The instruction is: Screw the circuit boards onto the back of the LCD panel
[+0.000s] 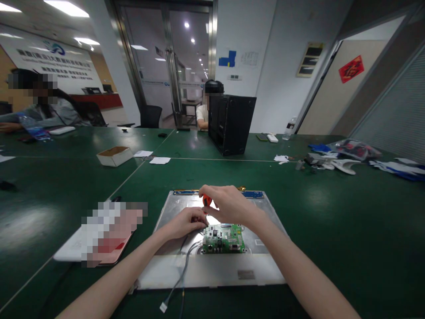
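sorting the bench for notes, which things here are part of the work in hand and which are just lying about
In use:
right hand gripping the orange screwdriver
left hand steadying its tip
green circuit board
metal panel
grey cable

Lying about:
cardboard box
black case
paper slips
plastic bottle

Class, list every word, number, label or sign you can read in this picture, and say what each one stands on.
No text can be read for certain.
Wall banner: rows of characters under a logo, too blurred to read.
Red diamond paper on the door: one character, blurred.
Green circuit board by the left hand and right hand: markings too small.
Sticker on the metal panel: unreadable.
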